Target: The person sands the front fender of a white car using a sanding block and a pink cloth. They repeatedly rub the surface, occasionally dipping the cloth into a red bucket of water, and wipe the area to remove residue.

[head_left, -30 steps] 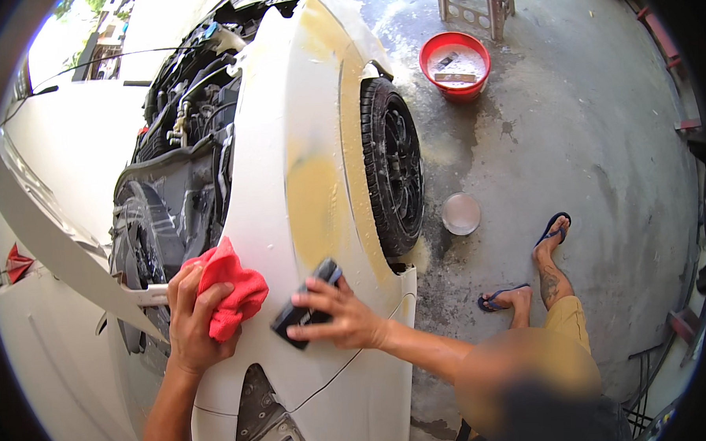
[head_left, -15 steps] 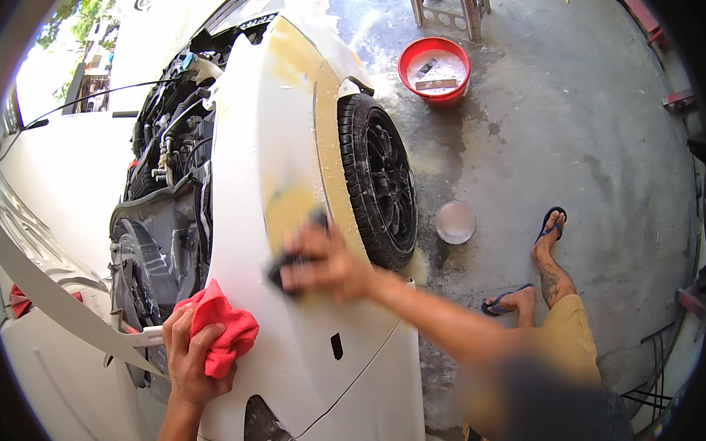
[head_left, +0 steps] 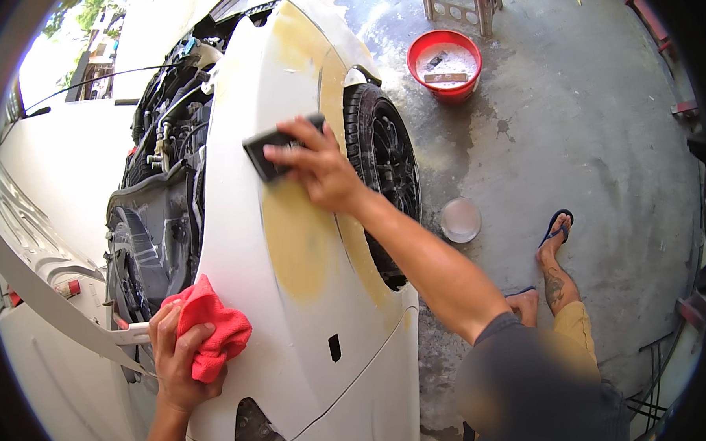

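Observation:
A white car fender (head_left: 243, 225) carries yellowish patches (head_left: 295, 254), with water drops and a small dark mark lower down. My right hand (head_left: 311, 163) grips a dark rectangular block (head_left: 262, 153), slightly blurred, pressed on the panel just above the large yellow patch. At the lower left, my left hand (head_left: 178, 358) holds a bunched red cloth (head_left: 220, 329) against the fender's edge. The black wheel (head_left: 376, 121) sits to the right, partly behind my right arm, and the exposed engine bay (head_left: 172, 134) is to the left.
On the concrete floor (head_left: 594, 155) stand a red bucket (head_left: 446, 94) holding milky water and blocks, a round shallow container (head_left: 460, 220) and a plastic stool (head_left: 477, 6). My legs and sandalled feet (head_left: 557, 231) are at right. A white panel (head_left: 52, 273) curves along the left.
My right hand has slid the dark block up the fender, from below the large yellow patch to above it. My left hand keeps the red cloth, now slightly lower in view.

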A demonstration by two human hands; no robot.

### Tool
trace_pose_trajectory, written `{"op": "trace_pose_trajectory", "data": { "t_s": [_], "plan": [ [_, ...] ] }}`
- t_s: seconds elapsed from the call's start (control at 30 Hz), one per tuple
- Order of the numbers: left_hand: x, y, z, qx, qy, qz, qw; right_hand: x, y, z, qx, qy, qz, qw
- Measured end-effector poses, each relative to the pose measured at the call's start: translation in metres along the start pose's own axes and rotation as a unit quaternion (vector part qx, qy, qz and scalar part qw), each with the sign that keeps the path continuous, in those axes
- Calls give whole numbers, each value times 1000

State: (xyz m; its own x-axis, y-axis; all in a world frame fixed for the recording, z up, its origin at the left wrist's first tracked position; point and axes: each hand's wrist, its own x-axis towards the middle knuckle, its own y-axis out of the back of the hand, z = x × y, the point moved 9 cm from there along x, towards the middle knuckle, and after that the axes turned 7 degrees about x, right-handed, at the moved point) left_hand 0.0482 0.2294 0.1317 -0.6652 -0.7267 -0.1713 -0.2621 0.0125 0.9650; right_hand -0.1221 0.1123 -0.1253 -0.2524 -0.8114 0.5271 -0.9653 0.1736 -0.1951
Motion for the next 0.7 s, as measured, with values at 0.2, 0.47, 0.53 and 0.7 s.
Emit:
{"op": "trace_pose_trajectory", "data": {
  "t_s": [0.2, 0.47, 0.53, 0.7],
  "plan": [
    [-2, -2, -1, -4, 1, -8, 1000, -123, -20, -55, 62, 38, -50, 996],
    [1, -1, 0, -2, 1, -2, 1000, -17, 5, -2, 10, -28, -6, 1000],
    [2, 0, 0, -10, 9, 8, 1000, -94, -7, -22, 29, -54, -33, 998],
    [1, 0, 2, 0, 2, 8, 1000, -193, -9, -47, 69, -60, -8, 996]
  ]
}}
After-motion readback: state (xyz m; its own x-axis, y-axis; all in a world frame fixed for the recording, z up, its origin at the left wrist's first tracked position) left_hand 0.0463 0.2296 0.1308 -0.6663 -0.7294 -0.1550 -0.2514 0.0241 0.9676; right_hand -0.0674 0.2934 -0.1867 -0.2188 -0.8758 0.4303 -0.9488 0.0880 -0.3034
